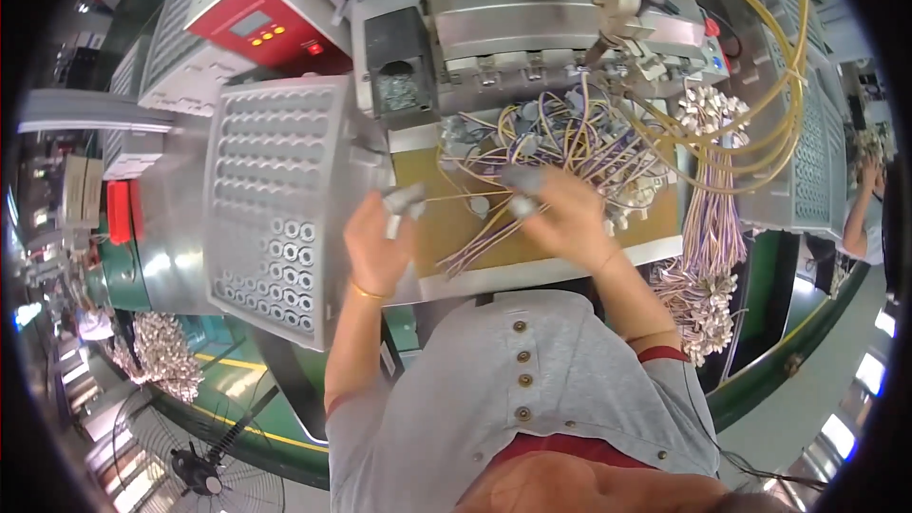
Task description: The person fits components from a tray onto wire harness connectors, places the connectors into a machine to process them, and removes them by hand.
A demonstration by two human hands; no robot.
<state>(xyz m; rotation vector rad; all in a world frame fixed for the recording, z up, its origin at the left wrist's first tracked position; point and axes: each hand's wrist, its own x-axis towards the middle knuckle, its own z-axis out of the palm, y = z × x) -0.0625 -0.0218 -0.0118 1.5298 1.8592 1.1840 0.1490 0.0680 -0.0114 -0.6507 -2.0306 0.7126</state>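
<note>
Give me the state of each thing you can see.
Left hand: fingertips closed on a yellow wire, it seems.
Right hand: fingers curled; grip unclear.
Wire pile: loosely tangled on the brown board.
Tray: open, rings in its near pockets.
Black bin: open, holding small clear parts.
Red-fronted box: power state unclear.
Wire bundle: gathered, to the right.

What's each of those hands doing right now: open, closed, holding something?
Left hand: closed, pinching a thin yellow wire.
Right hand: partly curled at the wire pile; cannot tell if it grips any.
</note>
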